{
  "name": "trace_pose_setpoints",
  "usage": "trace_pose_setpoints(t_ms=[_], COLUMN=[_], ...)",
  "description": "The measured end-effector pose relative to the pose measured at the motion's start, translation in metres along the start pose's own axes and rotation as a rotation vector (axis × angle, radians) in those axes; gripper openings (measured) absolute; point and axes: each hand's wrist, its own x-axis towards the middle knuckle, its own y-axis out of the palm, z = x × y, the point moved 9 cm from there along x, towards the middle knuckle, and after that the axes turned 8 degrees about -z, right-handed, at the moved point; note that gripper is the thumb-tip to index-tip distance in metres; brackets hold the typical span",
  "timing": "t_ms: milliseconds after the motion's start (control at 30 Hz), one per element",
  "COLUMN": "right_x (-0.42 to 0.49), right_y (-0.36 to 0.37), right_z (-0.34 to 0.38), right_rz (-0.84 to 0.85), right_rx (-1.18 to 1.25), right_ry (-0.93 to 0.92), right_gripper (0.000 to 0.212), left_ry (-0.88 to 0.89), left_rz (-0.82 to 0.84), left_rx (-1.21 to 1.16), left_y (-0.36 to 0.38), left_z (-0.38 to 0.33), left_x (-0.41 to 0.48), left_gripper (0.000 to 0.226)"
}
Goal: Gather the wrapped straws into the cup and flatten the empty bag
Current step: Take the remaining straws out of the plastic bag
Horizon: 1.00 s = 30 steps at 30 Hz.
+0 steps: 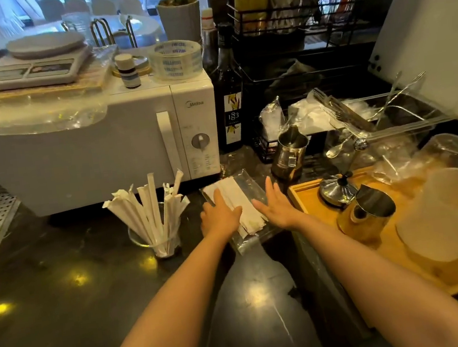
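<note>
A clear glass cup (pixel 160 245) stands on the dark counter and holds several white paper-wrapped straws (pixel 151 209), fanned upward. To its right lies a clear plastic bag (pixel 244 178) with white paper still showing inside it. My left hand (pixel 219 216) presses flat on the bag's left side, fingers together. My right hand (pixel 275 205) lies flat on the bag's right side, fingers spread. Neither hand grips anything.
A white microwave (pixel 96 150) stands behind the cup, with a scale (pixel 33 65) and tape roll (pixel 176 59) on top. A dark syrup bottle (pixel 229 100) and steel pitcher (pixel 290 152) are behind the bag. A wooden tray (pixel 319 208) with metal vessels is at right.
</note>
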Motion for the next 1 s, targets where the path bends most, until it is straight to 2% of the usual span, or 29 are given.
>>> trace_pose_setpoints(t_ms=[133,233,333,433,567,700,833,933,1000], right_x=[0.002,0.006,0.008,0.006,0.001,-0.003,-0.015,-0.026,-0.034], right_y=[0.008,0.006,0.001,-0.004,-0.005,-0.015,-0.034,-0.051,-0.062], right_z=[-0.016,-0.02,-0.021,-0.023,-0.027,-0.025,-0.01,0.004,0.015], right_rz=[0.06,0.025,-0.036,-0.08,-0.078,-0.133,-0.171,-0.192,-0.183], right_rx=[-0.097,-0.175,-0.074,0.096,0.186,0.297,0.435,0.47,0.511], right_ry=[0.072,0.084,0.116,0.146,0.172,0.145,0.077,0.01,-0.029], right_gripper=[0.087,0.091,0.089,0.074,0.048,0.029,0.024,0.014,0.02], left_ry=[-0.151,-0.229,-0.263,-0.252,-0.231,-0.181,-0.2,-0.161,-0.087], left_rz=[0.011,0.003,-0.01,0.002,0.02,0.011,0.011,0.024,0.024], left_rx=[-0.164,-0.251,-0.276,-0.298,-0.36,-0.4,-0.496,-0.55,-0.574], left_y=[0.011,0.016,0.019,0.025,0.028,0.02,0.006,-0.015,-0.033], left_z=[0.013,0.018,0.021,0.023,0.026,0.022,0.023,0.012,0.003], left_x=[0.0,0.0,0.001,0.002,0.0,-0.001,-0.01,-0.025,-0.037], left_gripper=[0.072,0.066,0.061,0.055,0.047,0.018,0.024,0.015,0.009])
